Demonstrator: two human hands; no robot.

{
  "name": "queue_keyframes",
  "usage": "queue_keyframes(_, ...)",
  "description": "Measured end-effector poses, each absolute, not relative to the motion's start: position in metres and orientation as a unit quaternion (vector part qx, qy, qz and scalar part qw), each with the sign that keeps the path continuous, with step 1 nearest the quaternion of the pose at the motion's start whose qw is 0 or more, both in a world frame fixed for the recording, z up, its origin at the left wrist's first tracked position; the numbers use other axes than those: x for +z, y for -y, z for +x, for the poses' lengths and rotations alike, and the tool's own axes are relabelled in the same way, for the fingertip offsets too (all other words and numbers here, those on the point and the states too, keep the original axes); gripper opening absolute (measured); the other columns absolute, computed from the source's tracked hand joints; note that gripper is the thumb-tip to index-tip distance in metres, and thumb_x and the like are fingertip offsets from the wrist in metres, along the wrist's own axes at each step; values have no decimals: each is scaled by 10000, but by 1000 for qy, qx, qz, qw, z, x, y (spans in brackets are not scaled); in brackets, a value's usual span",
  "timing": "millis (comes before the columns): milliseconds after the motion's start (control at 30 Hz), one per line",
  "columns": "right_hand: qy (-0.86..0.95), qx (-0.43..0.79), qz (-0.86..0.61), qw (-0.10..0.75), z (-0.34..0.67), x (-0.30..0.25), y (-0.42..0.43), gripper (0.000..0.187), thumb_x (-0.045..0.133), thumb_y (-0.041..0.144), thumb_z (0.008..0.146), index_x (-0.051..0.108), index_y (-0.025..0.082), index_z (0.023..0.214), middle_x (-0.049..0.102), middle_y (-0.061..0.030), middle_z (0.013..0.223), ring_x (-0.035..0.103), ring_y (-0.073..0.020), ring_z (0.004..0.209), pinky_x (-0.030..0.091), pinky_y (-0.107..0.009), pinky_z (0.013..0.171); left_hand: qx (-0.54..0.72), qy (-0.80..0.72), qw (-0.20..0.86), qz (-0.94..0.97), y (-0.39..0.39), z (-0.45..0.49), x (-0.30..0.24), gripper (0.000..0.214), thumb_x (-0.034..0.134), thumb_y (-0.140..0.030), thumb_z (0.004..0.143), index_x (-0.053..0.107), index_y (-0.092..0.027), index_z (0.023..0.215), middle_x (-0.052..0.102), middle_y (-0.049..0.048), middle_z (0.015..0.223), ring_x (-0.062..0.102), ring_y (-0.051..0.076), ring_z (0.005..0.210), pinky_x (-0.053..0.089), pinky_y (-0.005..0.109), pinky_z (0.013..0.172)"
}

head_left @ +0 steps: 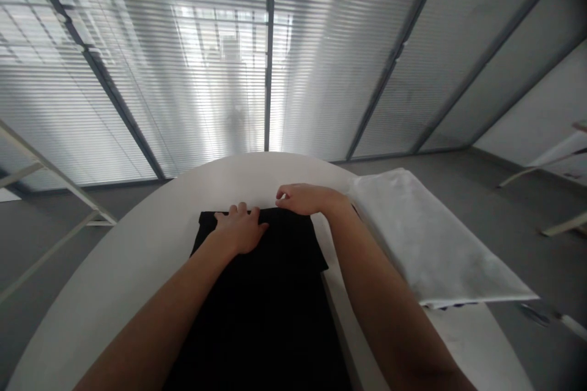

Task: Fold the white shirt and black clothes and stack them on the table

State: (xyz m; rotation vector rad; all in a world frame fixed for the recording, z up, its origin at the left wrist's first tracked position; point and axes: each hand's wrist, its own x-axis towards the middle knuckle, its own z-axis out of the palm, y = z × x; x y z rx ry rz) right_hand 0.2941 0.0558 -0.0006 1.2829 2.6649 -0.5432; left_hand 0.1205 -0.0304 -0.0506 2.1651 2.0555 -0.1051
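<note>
A long piece of black cloth (275, 317) runs up the white table away from me, its far end folded over into a wider flap. My left hand (241, 229) lies flat on that flap, near its far edge, with the fingers spread. At the far edge, to the right of it, my right hand (300, 198) has its fingers curled and thumb and fingertips close together at the cloth. Part of the edge is hidden under this hand.
The round white table (114, 281) carries a white folded sheet or bag (440, 238) on the right, overhanging the edge. Pale metal frames (59, 177) stand at the left, others at the right. Behind are glass panels with blinds (316, 73).
</note>
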Motion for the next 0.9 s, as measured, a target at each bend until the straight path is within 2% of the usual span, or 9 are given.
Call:
queue_keyframes(100,-888,-173,418,80,290,-11,-58,411,428,391,938,643,133,1175,668,-155,1180,625,-251,1056,453,-326,869,4,-695,24,719,34,124,-66,554,329,-547,920,569,-183,1261,529,242,1287,478,439,1194,346,685,913)
queue_keyframes(200,-877,-159,447,68,285,-25,-47,452,389,423,961,609,139,1236,623,-178,1254,583,-277,1144,420,-389,960,50,-694,-17,718,40,120,-75,530,336,-542,928,587,-181,1225,565,207,1224,517,388,1153,366,598,952)
queue_keyframes(300,-860,-92,501,-17,277,-48,-21,529,318,520,977,542,189,1324,538,-184,1360,479,-335,1261,308,-549,1045,106,-695,-44,709,47,115,-77,448,341,-449,952,627,-181,1171,609,159,1131,566,304,1086,385,466,978)
queue_keyframes(367,-859,-32,505,-75,276,-65,-4,522,255,510,998,542,219,1324,504,-156,1406,399,-330,1328,194,-597,1090,126,-688,-46,713,55,112,-77,428,329,-381,962,645,-180,1170,632,144,1107,581,278,1071,382,429,989)
queue_keyframes(500,-838,-27,533,-116,290,-86,16,517,222,504,1009,472,269,1396,465,-89,1461,379,-287,1345,201,-536,1111,140,-672,-54,725,78,103,-79,477,316,-382,971,562,-211,1343,605,129,1292,526,280,1218,283,455,1100)
queue_keyframes(600,-822,-40,555,-119,310,-93,24,536,217,497,1011,402,265,1458,406,-77,1509,329,-290,1388,209,-519,1117,139,-691,-63,707,103,93,-85,526,317,-444,968,453,-261,1442,476,100,1466,362,287,1388,172,496,1157)
queue_keyframes(733,-799,-37,588,-121,329,-102,43,549,223,473,1012,310,262,1511,364,-86,1535,298,-286,1416,176,-513,1133,149,-720,-52,676,133,84,-94,557,311,-479,964,404,-272,1473,339,84,1558,202,290,1464,208,518,1142)
queue_keyframes(900,-792,-27,596,-129,337,-110,66,561,253,430,1007,248,240,1535,361,-87,1536,290,-283,1421,173,-501,1136,186,-715,-30,674,147,78,-99,546,312,-448,967,437,-238,1455,342,84,1557,197,264,1467,275,452,1134)
